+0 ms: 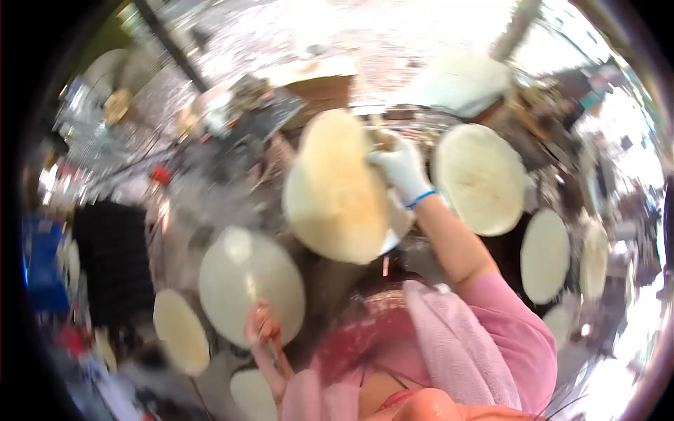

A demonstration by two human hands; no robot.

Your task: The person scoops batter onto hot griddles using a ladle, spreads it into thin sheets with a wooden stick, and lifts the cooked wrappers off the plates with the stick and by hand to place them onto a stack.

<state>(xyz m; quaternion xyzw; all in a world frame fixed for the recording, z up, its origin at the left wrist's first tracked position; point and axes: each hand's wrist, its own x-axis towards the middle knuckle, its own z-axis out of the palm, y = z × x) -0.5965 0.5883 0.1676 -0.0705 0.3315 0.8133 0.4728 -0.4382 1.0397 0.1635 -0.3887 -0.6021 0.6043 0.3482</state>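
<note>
My right hand (401,168), in a white glove with a blue cuff, reaches forward with its fingers closed at the right edge of a large, thin, pale yellow flatbread (340,189). The flatbread is blurred, with a rounded lobe at its far end. Part of a white round surface (394,228) shows beneath its right side. My bare left hand (263,328) is closed over the near edge of a smooth, whitish round disc (235,281). Whatever lies in those fingers is too blurred to make out.
More pale round sheets stand around: a large one (481,179) to the right, narrower-looking ones (545,256) beyond it, another (181,331) at left. A grey board (270,119) with items and a cardboard box (319,91) sit ahead. A black ribbed object (112,252) is at left.
</note>
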